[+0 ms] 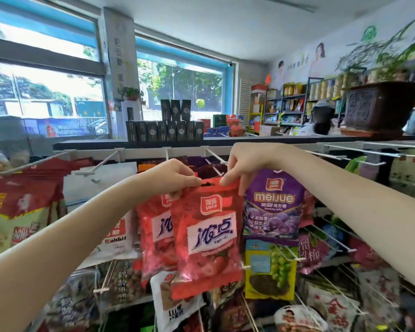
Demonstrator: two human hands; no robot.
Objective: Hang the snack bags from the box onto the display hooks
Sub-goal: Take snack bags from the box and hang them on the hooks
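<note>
A red snack bag with a white label hangs between my two hands in front of the display rack. My left hand pinches its top left corner, and my right hand pinches the top right corner beside the hang hole. A white display hook juts out just above and behind the bag's top edge. Another red bag of the same kind hangs right behind it. A purple jelly bag hangs to the right, under my right hand. The box is out of view.
Several white hooks line the rail, some bare at upper left and upper right. Packed snack bags fill the rack below and on both sides. Dark boxes stand on the shelf top. A person in a cap stands at the far right.
</note>
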